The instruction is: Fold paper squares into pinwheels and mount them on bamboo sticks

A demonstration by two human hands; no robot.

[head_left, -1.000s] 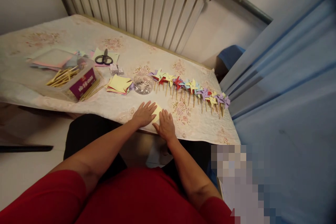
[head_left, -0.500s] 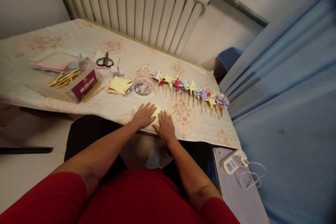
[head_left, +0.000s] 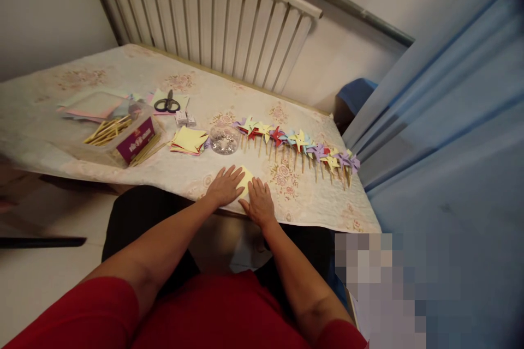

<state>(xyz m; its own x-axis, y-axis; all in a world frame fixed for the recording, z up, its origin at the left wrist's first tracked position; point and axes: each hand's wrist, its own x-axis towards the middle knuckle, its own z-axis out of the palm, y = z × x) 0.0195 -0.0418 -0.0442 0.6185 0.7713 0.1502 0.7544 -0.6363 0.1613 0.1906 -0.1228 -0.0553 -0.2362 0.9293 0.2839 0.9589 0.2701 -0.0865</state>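
A small yellow sheet of paper (head_left: pixel 246 179) lies near the front edge of the table, between and partly under my hands. My left hand (head_left: pixel 225 186) rests flat on its left side with the fingers stretched out. On its right side my right hand (head_left: pixel 259 199) lies flat too, thumb spread toward the left. Beyond my hands stands a round clear container of small shiny pieces (head_left: pixel 224 139). Left of that is a stack of cut paper squares (head_left: pixel 190 140), yellow on top. To the right lies a row of paper pinwheels on sticks (head_left: pixel 299 140).
A clear plastic box (head_left: pixel 139 136) with wooden sticks stands at the left, more sticks beside it. Scissors (head_left: pixel 167 104) lie on paper behind two small boxes (head_left: pixel 185 118). A radiator (head_left: pixel 229 22) lines the wall; a blue curtain (head_left: pixel 442 136) hangs at the right.
The camera view has shifted slightly, so the table appears a little lower. Both hands stay flat on the yellow paper, with little visible movement. The lower right corner is now pixelated.
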